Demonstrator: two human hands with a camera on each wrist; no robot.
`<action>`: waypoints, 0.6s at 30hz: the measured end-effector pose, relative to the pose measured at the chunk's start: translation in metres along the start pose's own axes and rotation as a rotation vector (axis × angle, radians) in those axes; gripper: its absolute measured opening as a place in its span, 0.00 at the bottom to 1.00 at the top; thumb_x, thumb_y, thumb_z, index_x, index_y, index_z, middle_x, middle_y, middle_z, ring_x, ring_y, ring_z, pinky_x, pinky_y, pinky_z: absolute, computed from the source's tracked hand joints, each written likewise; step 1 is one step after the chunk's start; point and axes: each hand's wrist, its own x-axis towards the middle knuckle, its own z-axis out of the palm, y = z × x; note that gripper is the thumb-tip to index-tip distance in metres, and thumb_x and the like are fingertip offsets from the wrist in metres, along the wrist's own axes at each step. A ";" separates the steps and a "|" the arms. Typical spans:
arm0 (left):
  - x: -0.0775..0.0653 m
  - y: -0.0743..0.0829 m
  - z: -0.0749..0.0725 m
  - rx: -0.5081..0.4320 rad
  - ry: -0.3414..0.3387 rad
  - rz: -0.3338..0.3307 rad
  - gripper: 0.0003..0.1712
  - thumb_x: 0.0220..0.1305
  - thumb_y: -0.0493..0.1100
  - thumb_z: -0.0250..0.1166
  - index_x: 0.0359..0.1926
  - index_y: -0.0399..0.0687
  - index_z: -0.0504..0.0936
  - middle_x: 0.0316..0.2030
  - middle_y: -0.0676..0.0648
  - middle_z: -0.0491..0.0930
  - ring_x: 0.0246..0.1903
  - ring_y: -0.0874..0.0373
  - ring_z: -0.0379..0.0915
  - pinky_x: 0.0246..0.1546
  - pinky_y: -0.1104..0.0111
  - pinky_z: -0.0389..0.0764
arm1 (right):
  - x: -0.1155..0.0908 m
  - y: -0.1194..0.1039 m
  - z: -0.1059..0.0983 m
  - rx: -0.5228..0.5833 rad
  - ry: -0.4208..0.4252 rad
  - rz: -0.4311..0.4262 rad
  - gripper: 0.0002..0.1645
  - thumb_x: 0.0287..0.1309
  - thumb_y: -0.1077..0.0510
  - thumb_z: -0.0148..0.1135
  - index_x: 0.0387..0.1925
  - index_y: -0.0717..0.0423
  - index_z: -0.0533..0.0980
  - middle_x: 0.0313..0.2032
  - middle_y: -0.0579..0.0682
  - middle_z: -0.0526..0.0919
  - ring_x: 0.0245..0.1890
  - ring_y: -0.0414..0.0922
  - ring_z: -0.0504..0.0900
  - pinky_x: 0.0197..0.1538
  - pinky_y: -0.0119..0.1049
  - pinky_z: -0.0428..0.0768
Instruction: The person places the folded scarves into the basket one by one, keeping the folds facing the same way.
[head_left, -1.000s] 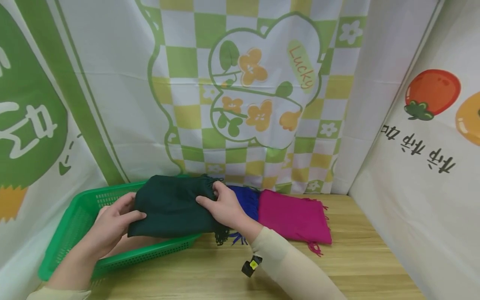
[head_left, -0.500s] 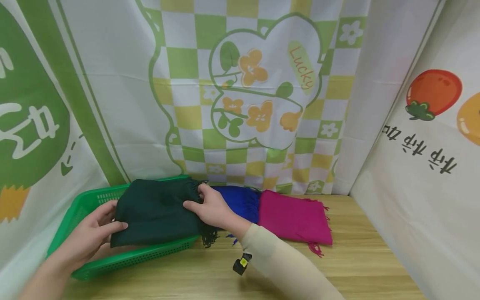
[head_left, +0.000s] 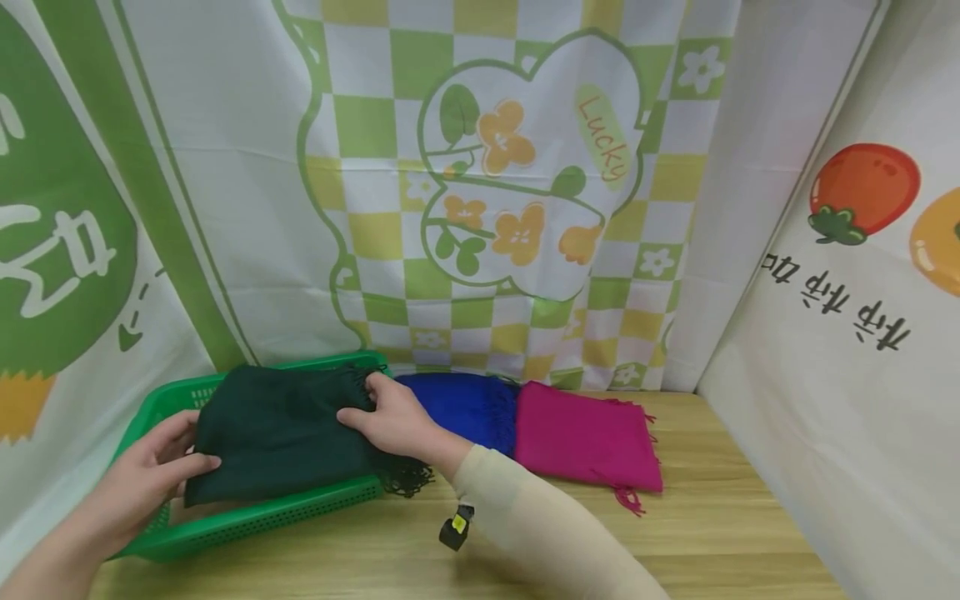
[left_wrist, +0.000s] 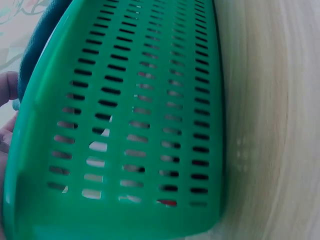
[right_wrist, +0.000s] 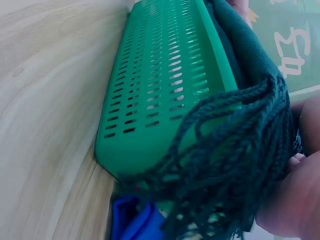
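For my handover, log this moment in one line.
left grip: dark green cloth; right grip: same cloth; green basket: beneath; blue cloth, magenta cloth: on table

Wood-grain tabletop [head_left: 738,517] against checked green, yellow and white hanging cloth [head_left: 510,329], lettered "Lucky"; white right panel [head_left: 840,408] bears fruit prints [head_left: 866,187]; left panel [head_left: 56,217] largely green; lighting soft

- A small screened-off work nook; the building's kind cannot be told
- Far: checked curtain [head_left: 510,183]
- Left: green-and-white printed sheet [head_left: 67,250]
- Right: fruit-printed sheet [head_left: 855,375]
- Near, between them: wood-grain tabletop [head_left: 735,508]
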 end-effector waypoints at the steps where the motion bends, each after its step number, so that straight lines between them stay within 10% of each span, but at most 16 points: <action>1: -0.001 -0.001 -0.002 0.001 0.003 0.001 0.26 0.82 0.33 0.64 0.70 0.63 0.76 0.59 0.79 0.74 0.55 0.85 0.73 0.46 0.73 0.85 | 0.001 -0.001 0.002 -0.008 -0.005 0.003 0.24 0.78 0.42 0.70 0.62 0.51 0.76 0.48 0.49 0.83 0.37 0.42 0.79 0.41 0.37 0.76; 6: -0.005 -0.005 -0.009 0.009 0.012 0.003 0.28 0.82 0.32 0.63 0.69 0.70 0.74 0.60 0.78 0.72 0.54 0.86 0.71 0.46 0.75 0.83 | 0.004 -0.007 0.009 -0.068 -0.010 0.009 0.28 0.79 0.41 0.69 0.68 0.51 0.76 0.63 0.51 0.84 0.58 0.43 0.86 0.54 0.38 0.84; 15: -0.011 -0.007 -0.019 0.026 0.040 0.015 0.27 0.83 0.30 0.60 0.67 0.70 0.75 0.58 0.81 0.73 0.52 0.83 0.74 0.34 0.68 0.81 | 0.012 -0.015 0.023 -0.127 -0.034 0.018 0.37 0.80 0.39 0.67 0.78 0.52 0.71 0.71 0.50 0.81 0.66 0.44 0.84 0.60 0.41 0.86; 18: -0.012 -0.006 -0.021 0.046 0.032 -0.007 0.27 0.86 0.33 0.58 0.76 0.61 0.68 0.80 0.54 0.69 0.54 0.88 0.68 0.34 0.69 0.80 | 0.014 -0.017 0.027 -0.147 -0.034 0.015 0.37 0.80 0.39 0.67 0.78 0.52 0.71 0.71 0.49 0.81 0.65 0.44 0.84 0.60 0.40 0.86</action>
